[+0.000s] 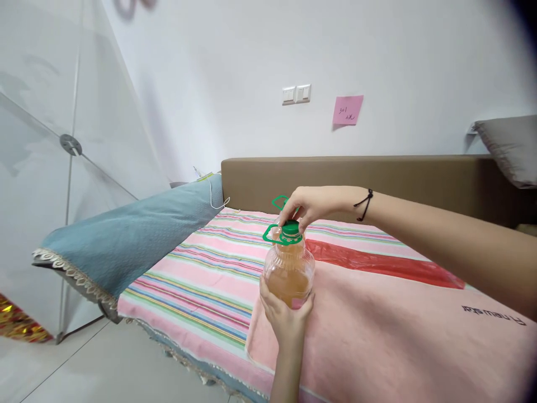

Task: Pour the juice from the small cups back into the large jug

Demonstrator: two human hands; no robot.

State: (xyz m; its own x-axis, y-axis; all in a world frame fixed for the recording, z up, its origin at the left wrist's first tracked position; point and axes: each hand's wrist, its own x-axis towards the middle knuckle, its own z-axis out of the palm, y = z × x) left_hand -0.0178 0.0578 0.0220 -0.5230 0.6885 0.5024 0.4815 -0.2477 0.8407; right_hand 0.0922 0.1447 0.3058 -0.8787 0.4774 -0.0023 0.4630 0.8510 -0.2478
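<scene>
A clear bottle (288,271) of amber liquid is held upright over the striped bed (201,280) — cupped from below by the left hand (285,316), its long axis vertical. The green cap (290,228) is pinched from above by the right hand (308,206) (the nearer to it). A pink note (348,109) — seemingly "301" — is stuck to the wall.

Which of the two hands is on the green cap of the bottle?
The right hand, the one with the black wrist cord, has its fingers on the green cap. The left hand cups the bottle from below.
</scene>
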